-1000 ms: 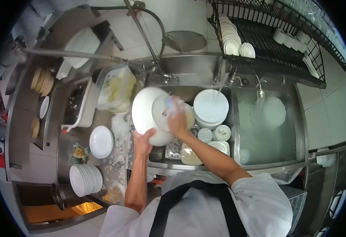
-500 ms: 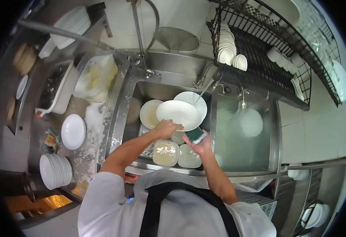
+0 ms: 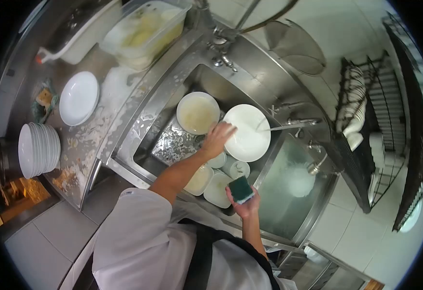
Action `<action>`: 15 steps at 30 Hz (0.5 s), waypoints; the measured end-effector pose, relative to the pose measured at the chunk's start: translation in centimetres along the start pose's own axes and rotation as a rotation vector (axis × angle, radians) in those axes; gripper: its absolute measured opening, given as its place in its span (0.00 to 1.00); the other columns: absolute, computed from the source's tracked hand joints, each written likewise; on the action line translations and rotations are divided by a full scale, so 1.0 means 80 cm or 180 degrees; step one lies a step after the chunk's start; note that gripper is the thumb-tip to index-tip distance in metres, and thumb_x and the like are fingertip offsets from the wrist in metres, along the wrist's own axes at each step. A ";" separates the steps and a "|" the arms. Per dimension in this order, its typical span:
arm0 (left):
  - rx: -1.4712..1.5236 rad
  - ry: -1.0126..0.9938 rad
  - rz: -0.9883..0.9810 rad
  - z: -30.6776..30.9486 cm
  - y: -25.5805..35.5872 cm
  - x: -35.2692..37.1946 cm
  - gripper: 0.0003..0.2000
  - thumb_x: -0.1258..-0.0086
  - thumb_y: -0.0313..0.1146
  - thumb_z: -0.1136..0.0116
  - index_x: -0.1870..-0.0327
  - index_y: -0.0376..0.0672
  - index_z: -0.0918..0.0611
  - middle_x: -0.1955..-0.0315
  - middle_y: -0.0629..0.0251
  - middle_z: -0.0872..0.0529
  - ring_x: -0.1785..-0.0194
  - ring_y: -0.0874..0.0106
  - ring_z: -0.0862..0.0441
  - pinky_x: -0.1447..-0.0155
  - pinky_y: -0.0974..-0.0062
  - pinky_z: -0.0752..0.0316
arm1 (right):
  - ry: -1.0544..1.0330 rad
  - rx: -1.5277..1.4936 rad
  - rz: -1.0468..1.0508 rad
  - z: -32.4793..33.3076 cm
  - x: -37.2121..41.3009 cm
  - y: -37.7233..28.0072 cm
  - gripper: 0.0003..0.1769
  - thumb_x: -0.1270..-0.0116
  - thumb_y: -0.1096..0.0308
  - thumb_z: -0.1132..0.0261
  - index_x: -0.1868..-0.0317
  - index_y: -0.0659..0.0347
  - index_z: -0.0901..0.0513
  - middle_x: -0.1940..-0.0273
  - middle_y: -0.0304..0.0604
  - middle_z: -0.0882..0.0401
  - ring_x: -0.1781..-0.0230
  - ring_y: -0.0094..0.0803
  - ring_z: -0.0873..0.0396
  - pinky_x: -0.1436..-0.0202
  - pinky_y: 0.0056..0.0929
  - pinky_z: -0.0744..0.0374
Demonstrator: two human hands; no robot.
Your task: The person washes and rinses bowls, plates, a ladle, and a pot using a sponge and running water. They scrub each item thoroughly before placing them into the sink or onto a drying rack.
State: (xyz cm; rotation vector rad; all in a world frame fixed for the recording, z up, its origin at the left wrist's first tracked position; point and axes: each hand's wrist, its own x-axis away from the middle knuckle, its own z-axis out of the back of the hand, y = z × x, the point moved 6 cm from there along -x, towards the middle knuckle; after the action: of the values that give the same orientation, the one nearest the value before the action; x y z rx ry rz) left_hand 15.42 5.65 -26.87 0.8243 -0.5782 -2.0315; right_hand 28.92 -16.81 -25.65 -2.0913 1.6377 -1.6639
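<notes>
My left hand [image 3: 217, 140] is at the near-left rim of a white plate [image 3: 247, 140] in the left sink basin, its fingers lapping over the edge. My right hand [image 3: 244, 205] holds a dark green scouring sponge [image 3: 240, 189] with a pale foamy underside, nearer to me and apart from the plate. A white bowl [image 3: 198, 113] with cloudy yellowish liquid stands left of the plate. Below my left hand are square containers [image 3: 218, 190] and small round cups [image 3: 236, 168], partly hidden by my arm and the sponge.
A slim faucet spout [image 3: 289, 126] reaches over the plate. The right basin [image 3: 274, 212] holds cloudy water under a second tap [image 3: 314, 167]. On the left counter are a white plate [image 3: 79, 98], stacked plates [image 3: 40, 150] and a plastic tub [image 3: 146, 36]. A dish rack [image 3: 356, 179] hangs right.
My view has turned and moved closer. The white plate has shifted away from the bowl, which now shows fully. My right hand with the sponge has drawn back from the plate.
</notes>
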 end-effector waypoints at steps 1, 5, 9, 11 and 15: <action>0.0102 0.0220 0.0296 0.006 -0.014 0.000 0.25 0.43 0.23 0.50 0.40 0.45 0.28 0.40 0.58 0.31 0.34 0.60 0.37 0.31 0.53 0.48 | 0.0070 0.0080 -0.0053 0.003 0.003 0.002 0.22 0.31 0.59 0.55 0.43 0.62 0.29 0.42 0.55 0.31 0.40 0.52 0.33 0.36 0.54 0.34; 0.0427 0.1155 0.2717 -0.051 -0.158 0.048 0.27 0.48 0.24 0.45 0.41 0.35 0.30 0.44 0.44 0.28 0.39 0.51 0.32 0.35 0.60 0.38 | 0.0353 0.0294 -0.0215 0.014 0.003 0.001 0.22 0.32 0.60 0.55 0.43 0.62 0.29 0.42 0.55 0.31 0.40 0.52 0.34 0.35 0.53 0.35; 0.1906 0.0780 0.5108 -0.185 -0.272 0.112 0.27 0.45 0.27 0.46 0.42 0.26 0.32 0.43 0.39 0.29 0.40 0.51 0.30 0.38 0.60 0.33 | 0.0479 0.0463 -0.0327 0.006 -0.016 -0.001 0.21 0.32 0.60 0.54 0.44 0.62 0.29 0.42 0.55 0.31 0.39 0.52 0.34 0.35 0.52 0.35; 0.2082 0.1766 0.5375 -0.212 -0.291 0.121 0.27 0.44 0.30 0.45 0.43 0.24 0.32 0.45 0.38 0.28 0.42 0.51 0.27 0.40 0.61 0.31 | 0.0416 0.0558 -0.0380 -0.008 -0.039 -0.002 0.21 0.32 0.61 0.53 0.44 0.62 0.29 0.41 0.55 0.31 0.39 0.51 0.34 0.35 0.51 0.35; 0.0599 0.0939 0.5882 -0.240 -0.358 0.149 0.29 0.44 0.34 0.43 0.46 0.20 0.32 0.48 0.38 0.27 0.44 0.49 0.26 0.42 0.62 0.27 | 0.0218 0.0760 -0.0408 -0.042 -0.095 -0.005 0.21 0.33 0.62 0.53 0.44 0.62 0.29 0.41 0.55 0.31 0.39 0.51 0.34 0.35 0.50 0.35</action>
State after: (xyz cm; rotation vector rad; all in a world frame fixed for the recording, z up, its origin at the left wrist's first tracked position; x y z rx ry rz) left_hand 9.03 9.11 -62.67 0.3064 -0.8486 -0.1702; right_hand 27.61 -9.45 -29.33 -2.0811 1.2682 -1.8820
